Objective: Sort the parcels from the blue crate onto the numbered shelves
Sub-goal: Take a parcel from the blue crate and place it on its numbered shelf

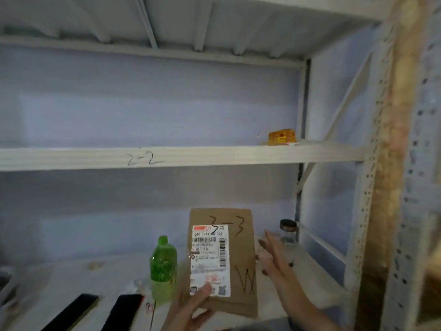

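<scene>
A brown cardboard parcel (pixel 238 240) with "3-3" handwritten on top and a white shipping label stands upright at the lower middle, in front of the lower shelf (pixel 307 271). My left hand (pixel 191 306) grips its bottom left corner, thumb on the label. My right hand (pixel 274 256) is just right of the parcel, fingers spread, palm facing its side; whether it touches the box is unclear. The shelf above (pixel 214 156) is marked "2-2" on its front edge. The blue crate is out of view.
A green plastic bottle (pixel 163 266) stands just left of the parcel. A glass jar with a black lid (pixel 289 231) sits at the back right of the lower shelf. A small orange box (pixel 281 137) lies on shelf 2-2. A perforated upright (pixel 367 211) bounds the right side.
</scene>
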Demonstrator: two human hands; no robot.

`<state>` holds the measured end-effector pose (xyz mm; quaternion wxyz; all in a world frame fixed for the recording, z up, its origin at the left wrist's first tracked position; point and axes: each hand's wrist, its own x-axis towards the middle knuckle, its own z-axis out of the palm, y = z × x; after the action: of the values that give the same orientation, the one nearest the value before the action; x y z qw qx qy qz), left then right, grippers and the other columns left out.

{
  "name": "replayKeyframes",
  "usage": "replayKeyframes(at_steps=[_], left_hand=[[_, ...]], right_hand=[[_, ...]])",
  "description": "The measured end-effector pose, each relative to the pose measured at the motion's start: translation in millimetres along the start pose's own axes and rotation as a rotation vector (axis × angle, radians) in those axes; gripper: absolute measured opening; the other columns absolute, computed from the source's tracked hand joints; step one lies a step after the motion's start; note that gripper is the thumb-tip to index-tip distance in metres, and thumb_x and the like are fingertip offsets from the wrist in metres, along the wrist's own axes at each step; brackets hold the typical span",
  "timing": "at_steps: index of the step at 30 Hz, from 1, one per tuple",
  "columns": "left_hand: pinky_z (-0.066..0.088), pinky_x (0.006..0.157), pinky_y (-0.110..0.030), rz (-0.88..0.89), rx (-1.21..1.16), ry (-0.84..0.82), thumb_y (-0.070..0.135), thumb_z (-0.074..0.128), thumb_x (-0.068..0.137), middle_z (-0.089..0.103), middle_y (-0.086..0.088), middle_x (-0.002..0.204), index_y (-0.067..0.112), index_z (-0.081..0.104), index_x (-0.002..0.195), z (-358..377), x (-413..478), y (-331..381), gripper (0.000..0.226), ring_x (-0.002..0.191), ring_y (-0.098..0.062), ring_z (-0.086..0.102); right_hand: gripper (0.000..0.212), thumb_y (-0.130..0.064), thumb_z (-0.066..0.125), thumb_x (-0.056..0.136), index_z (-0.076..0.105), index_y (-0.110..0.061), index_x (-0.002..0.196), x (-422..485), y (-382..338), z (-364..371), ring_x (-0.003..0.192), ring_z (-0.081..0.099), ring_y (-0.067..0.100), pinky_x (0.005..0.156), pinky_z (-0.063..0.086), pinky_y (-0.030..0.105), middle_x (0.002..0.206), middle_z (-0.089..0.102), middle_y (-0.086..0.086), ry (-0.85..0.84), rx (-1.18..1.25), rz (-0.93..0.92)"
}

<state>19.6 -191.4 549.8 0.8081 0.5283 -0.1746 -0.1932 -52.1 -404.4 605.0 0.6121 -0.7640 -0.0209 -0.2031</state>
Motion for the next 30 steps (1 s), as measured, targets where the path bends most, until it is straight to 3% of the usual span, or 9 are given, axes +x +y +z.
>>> replayKeyframes(at_steps=[3,6,9,11,15,19,23,27,30], left_hand=[[0.056,0.084,-0.040,0.168,0.096,-0.045,0.038,0.089,0.055,0.068,0.007,0.118,0.049,0.054,0.118,33.9,2.9,47.2,0.073,0.107,-0.019,0.066],[0.054,0.090,-0.036,0.291,0.219,-0.085,0.058,0.078,0.058,0.058,0.007,0.129,0.042,0.044,0.129,54.1,-2.2,91.5,0.081,0.110,-0.015,0.063],[0.042,0.097,-0.025,0.464,0.493,-0.014,0.062,0.061,0.066,0.039,0.011,0.127,0.037,0.040,0.132,63.2,-11.0,127.4,0.074,0.123,-0.011,0.046],[0.045,0.097,-0.025,0.606,0.557,-0.074,0.052,0.069,0.072,0.047,0.017,0.126,0.035,0.033,0.138,61.9,-18.9,147.7,0.077,0.119,-0.006,0.051],[0.053,0.068,-0.011,0.682,0.667,-0.229,0.032,0.083,0.067,0.053,0.025,0.123,0.047,0.013,0.141,58.2,-34.5,172.4,0.103,0.100,0.006,0.061],[0.050,0.097,-0.035,0.899,0.733,-0.237,0.044,0.075,0.072,0.045,0.008,0.139,0.032,0.014,0.148,84.3,-53.3,196.0,0.098,0.121,-0.006,0.051],[0.046,0.085,-0.014,0.958,0.638,-0.344,0.045,0.071,0.074,0.050,0.035,0.128,0.047,0.015,0.144,130.0,-82.9,208.7,0.090,0.112,0.010,0.053],[0.042,0.087,-0.002,1.056,0.515,-0.505,0.027,0.076,0.076,0.053,0.040,0.120,0.052,0.033,0.129,187.6,-119.4,213.8,0.073,0.112,0.014,0.052],[0.045,0.099,-0.020,1.062,0.483,-0.552,0.033,0.076,0.074,0.051,0.023,0.127,0.039,0.036,0.135,230.7,-148.2,204.1,0.073,0.120,0.002,0.049]], right_hand=[[0.092,-0.068,0.062,0.074,0.000,-0.058,0.142,-17.5,-24.9,11.9,0.123,0.044,-0.015,0.098,0.044,0.015,0.138,0.037,-0.040,-0.068,-0.264,-0.151],[0.098,-0.066,0.063,0.073,-0.006,-0.055,0.142,-19.1,-73.2,15.5,0.116,0.050,-0.015,0.096,0.050,0.021,0.131,0.045,-0.040,0.024,-0.384,-0.223],[0.110,-0.060,0.074,0.064,-0.009,-0.062,0.136,-27.6,-121.5,16.2,0.104,0.051,-0.025,0.082,0.043,-0.001,0.118,0.046,-0.049,0.062,-0.527,-0.241],[0.118,-0.050,0.078,0.066,-0.016,-0.058,0.138,-37.2,-147.0,22.2,0.109,0.056,-0.011,0.089,0.046,0.008,0.127,0.047,-0.038,0.139,-0.658,-0.252],[0.119,-0.035,0.076,0.074,-0.019,-0.043,0.145,-60.9,-181.8,33.2,0.122,0.054,0.015,0.099,0.049,0.043,0.146,0.041,-0.009,0.281,-0.782,-0.311],[0.114,-0.037,0.077,0.074,-0.012,-0.043,0.146,-97.2,-217.5,32.3,0.116,0.056,0.011,0.097,0.050,0.038,0.143,0.043,-0.011,0.451,-0.819,-0.321],[0.111,-0.048,0.073,0.074,-0.005,-0.030,0.150,-142.2,-248.7,14.2,0.133,0.039,0.017,0.102,0.045,0.044,0.152,0.018,-0.007,0.680,-1.044,-0.335],[0.110,-0.054,0.070,0.073,-0.001,-0.023,0.151,-200.1,-284.5,-15.5,0.124,0.045,0.022,0.089,0.050,0.042,0.146,0.020,-0.002,0.830,-1.243,-0.247],[0.112,-0.050,0.073,0.073,0.001,-0.015,0.151,-250.1,-309.2,-38.1,0.127,0.041,0.023,0.092,0.047,0.038,0.144,0.024,0.004,0.905,-1.319,-0.204]])
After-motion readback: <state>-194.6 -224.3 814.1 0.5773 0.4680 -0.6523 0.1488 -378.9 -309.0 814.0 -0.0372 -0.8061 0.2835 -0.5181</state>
